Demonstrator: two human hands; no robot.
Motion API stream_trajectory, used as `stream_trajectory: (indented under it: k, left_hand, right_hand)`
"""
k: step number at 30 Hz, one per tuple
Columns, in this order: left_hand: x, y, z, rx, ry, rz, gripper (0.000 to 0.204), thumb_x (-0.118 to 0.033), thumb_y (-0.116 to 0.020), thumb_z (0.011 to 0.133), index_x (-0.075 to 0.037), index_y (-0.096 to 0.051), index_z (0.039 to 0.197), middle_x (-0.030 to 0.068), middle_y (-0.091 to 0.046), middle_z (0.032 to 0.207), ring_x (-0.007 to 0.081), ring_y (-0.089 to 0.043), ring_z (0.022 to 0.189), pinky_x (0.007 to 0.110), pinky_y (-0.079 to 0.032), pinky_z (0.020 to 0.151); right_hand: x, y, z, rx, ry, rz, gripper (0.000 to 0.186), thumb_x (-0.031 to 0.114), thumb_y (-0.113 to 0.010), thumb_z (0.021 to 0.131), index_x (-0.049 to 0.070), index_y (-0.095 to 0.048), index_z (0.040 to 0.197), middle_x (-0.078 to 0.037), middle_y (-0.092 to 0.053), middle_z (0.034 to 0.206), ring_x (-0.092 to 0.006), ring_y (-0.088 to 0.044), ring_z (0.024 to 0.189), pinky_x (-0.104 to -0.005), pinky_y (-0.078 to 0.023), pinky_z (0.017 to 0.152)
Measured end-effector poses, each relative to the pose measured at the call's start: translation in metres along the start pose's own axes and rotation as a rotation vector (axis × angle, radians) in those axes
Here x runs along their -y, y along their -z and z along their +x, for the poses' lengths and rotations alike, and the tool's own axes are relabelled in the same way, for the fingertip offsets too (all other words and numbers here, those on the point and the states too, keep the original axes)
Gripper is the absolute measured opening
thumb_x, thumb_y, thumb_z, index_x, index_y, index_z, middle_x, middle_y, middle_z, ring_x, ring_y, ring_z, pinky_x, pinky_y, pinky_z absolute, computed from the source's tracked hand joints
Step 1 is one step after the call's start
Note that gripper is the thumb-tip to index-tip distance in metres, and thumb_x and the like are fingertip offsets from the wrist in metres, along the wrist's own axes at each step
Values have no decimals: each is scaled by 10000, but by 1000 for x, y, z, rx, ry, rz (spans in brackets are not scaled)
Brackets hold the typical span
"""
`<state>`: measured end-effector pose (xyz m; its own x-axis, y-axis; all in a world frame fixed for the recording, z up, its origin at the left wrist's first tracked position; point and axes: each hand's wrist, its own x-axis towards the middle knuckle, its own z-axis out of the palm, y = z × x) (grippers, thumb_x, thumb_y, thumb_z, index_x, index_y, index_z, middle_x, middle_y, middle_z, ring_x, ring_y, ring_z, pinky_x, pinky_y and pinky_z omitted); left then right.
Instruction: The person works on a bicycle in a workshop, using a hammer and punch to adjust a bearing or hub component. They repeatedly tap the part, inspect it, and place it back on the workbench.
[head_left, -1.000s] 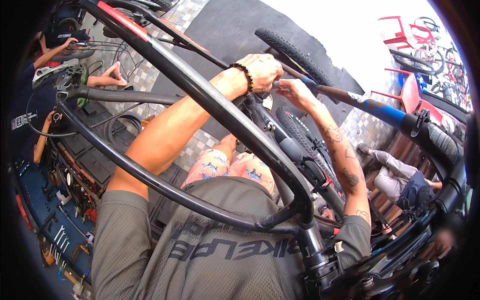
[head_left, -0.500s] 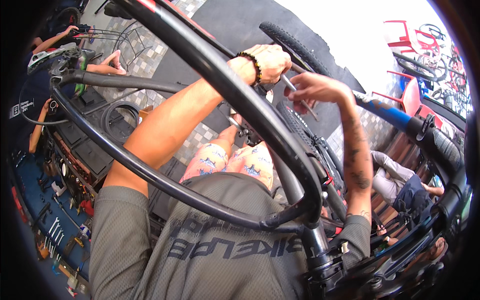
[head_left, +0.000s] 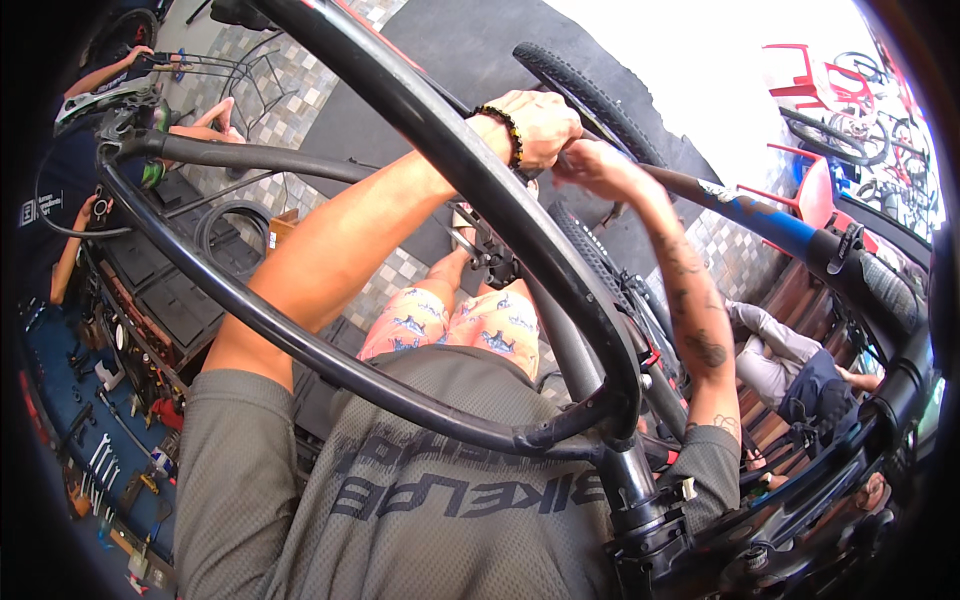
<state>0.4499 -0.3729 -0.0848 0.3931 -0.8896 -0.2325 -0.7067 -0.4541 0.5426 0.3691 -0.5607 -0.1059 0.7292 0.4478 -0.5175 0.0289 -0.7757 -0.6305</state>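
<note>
A black bicycle frame [head_left: 420, 110] crosses in front of me, with a blue tube [head_left: 770, 220] running to the right. My left hand [head_left: 540, 125], a bead bracelet on its wrist, is curled into a fist on the frame's far end beside the knobby tyre [head_left: 590, 95]. My right hand [head_left: 600, 165] is pressed against that fist with its fingers pinched together. What the fingers pinch is hidden. A pedal and crank [head_left: 490, 260] hang below my left forearm.
Another person's hand [head_left: 215, 115] works on a handlebar at the upper left. Wrenches and small tools lie on a blue mat [head_left: 90, 450] to the left. Red chairs [head_left: 800, 90] stand at the top right, and a seated person [head_left: 790, 360] is at the right.
Both hands have stayed together at the frame's far end and drifted slightly right in the picture. A thin metal tool that showed between them earlier is now hidden.
</note>
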Motion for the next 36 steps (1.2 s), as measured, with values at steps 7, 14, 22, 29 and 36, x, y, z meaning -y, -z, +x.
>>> stream_trajectory:
  k: [7, 14, 22, 29, 36]
  left_hand:
    - [1, -4, -1, -41, 2, -34, 212, -80, -621, 819, -83, -737, 996, 169, -729, 1020, 359, -675, 1079, 462, -547, 925]
    - [2, -4, 1, 49, 48, -72, 234, -63, -623, 817, -81, -739, 1019, 154, -722, 1063, 360, -665, 1090, 459, -540, 945]
    - [1, -5, 1, -52, -2, -4, 170, -64, -635, 815, -73, -721, 962, 127, -707, 1061, 354, -662, 1069, 462, -535, 939]
    - [1, -9, 3, -40, -20, -15, 199, -67, -652, 803, -82, -720, 990, 110, -689, 1134, 348, -652, 1100, 455, -533, 950]
    - [2, -13, 6, -33, 25, 4, 183, -66, -654, 798, -81, -723, 966, 98, -680, 1112, 349, -659, 1079, 454, -546, 920]
  right_hand:
    - [-12, 9, -3, 288, -224, 649, 214, 200, -645, 1018, 9, -662, 1115, -52, -718, 795, -158, -721, 814, -318, -581, 819]
    - [-25, -3, 6, 230, -185, 442, 237, 220, -645, 1002, -13, -683, 1021, -69, -718, 796, -180, -692, 787, -344, -552, 742]
    - [-28, -10, 4, -69, 33, 122, 191, 214, -681, 976, 29, -718, 1005, -67, -727, 821, -189, -709, 790, -363, -558, 761]
    - [-26, -10, 6, 63, 59, 236, 190, 204, -655, 1000, 23, -716, 999, -63, -738, 895, -174, -701, 906, -358, -548, 845]
    - [-30, -8, 5, 252, -126, 662, 292, 252, -677, 981, 4, -682, 1137, -62, -696, 828, -160, -698, 811, -334, -564, 751]
